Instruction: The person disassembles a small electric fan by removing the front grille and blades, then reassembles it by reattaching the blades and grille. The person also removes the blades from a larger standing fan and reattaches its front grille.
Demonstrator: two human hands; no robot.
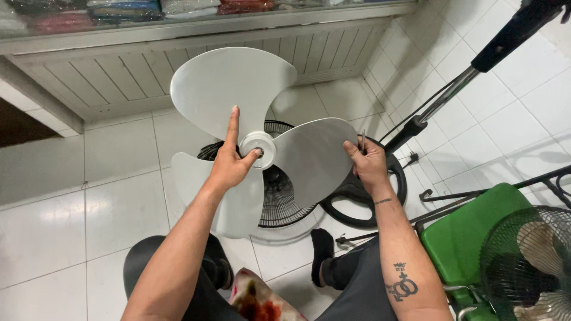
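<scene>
I hold a white three-bladed fan propeller [238, 89] up in front of me. My left hand [229, 163] grips it at the round hub [260, 148], thumb on the hub and index finger stretched up along the top blade. My right hand [369, 163] pinches the outer edge of the right blade [315, 157] and also holds a thin metal tool between its fingers. Below the propeller a black wire fan grille [279, 208] lies on the white tiled floor.
A black round fan base with its tilted pole [428, 113] stands at right. A green chair [470, 232] and another caged fan [529, 261] sit at lower right. A white slatted counter [178, 65] runs along the back. My knees are at the bottom.
</scene>
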